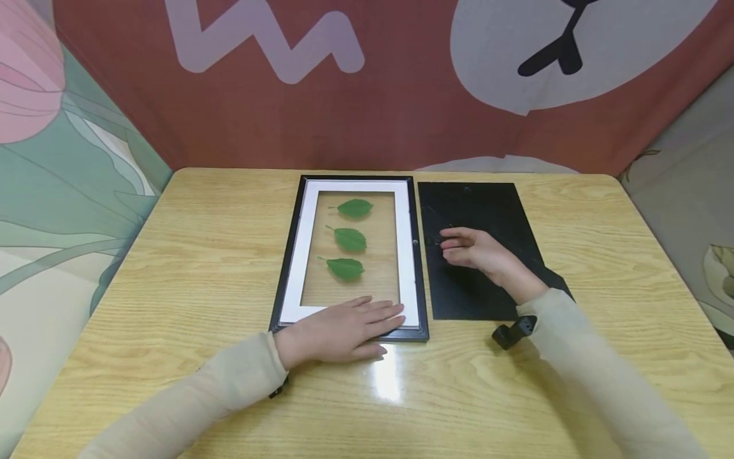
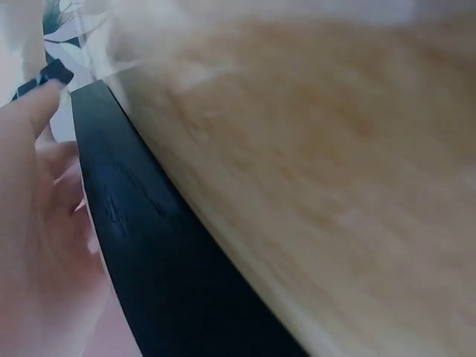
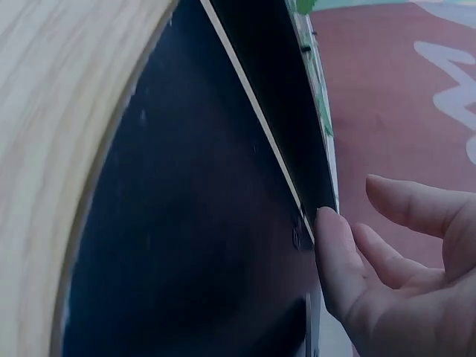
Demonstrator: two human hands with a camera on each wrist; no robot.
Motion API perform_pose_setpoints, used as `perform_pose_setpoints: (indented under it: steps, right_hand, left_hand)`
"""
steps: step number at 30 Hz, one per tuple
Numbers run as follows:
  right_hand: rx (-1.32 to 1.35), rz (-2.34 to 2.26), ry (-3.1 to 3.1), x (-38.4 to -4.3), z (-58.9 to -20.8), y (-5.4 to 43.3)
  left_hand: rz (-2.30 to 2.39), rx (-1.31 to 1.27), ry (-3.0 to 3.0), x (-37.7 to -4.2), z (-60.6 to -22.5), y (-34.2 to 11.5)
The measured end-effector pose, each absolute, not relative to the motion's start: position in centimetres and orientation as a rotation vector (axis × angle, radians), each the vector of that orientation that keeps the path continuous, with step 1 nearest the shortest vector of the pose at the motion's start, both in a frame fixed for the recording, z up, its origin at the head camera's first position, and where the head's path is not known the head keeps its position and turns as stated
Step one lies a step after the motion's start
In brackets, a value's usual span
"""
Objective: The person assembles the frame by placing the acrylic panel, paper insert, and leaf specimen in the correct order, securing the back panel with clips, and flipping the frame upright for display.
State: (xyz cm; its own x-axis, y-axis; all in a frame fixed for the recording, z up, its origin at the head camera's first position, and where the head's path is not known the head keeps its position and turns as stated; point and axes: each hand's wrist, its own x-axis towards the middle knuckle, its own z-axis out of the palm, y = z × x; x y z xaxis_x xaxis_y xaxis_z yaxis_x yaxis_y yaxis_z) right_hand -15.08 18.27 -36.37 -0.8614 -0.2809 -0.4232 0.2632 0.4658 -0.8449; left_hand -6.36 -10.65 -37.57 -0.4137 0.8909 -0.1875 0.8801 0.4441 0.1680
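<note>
A black picture frame (image 1: pixel 422 287) with a white mat (image 1: pixel 406 248) lies on the table. Inside the mat's opening, three green leaves (image 1: pixel 350 240) are lined up one below another. The left hand (image 1: pixel 344 328) rests with extended fingers across the near edge of the frame and mat. To the right lies a black backing board (image 1: pixel 476 293), with a dark flap by its right side. Over this board hovers the right hand (image 1: pixel 484 255), its fingers loosely bent and holding nothing. In the right wrist view its fingertips (image 3: pixel 331 223) appear close to the gap between board and frame.
The wooden table (image 1: pixel 189 268) extends around both items. A printed curtain (image 1: pixel 401 95) hangs along its back edge, with patterned hangings at both sides. Small black devices, one being a wrist camera (image 1: pixel 514 332), are strapped at the wrists.
</note>
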Motion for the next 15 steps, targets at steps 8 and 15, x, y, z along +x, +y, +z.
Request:
perform_pose_setpoints:
  steps: [8, 15]
  right_hand:
    - [-0.005, -1.389, 2.192, -14.7, -36.7, 19.6]
    - [-0.084, -1.374, 2.150, -14.3, -37.9, 18.4]
  left_hand:
    - [0.091, 1.556, 2.580, -7.1, -37.5, -10.8]
    - [0.057, 1.635, 2.645, -7.6, -37.6, -11.2]
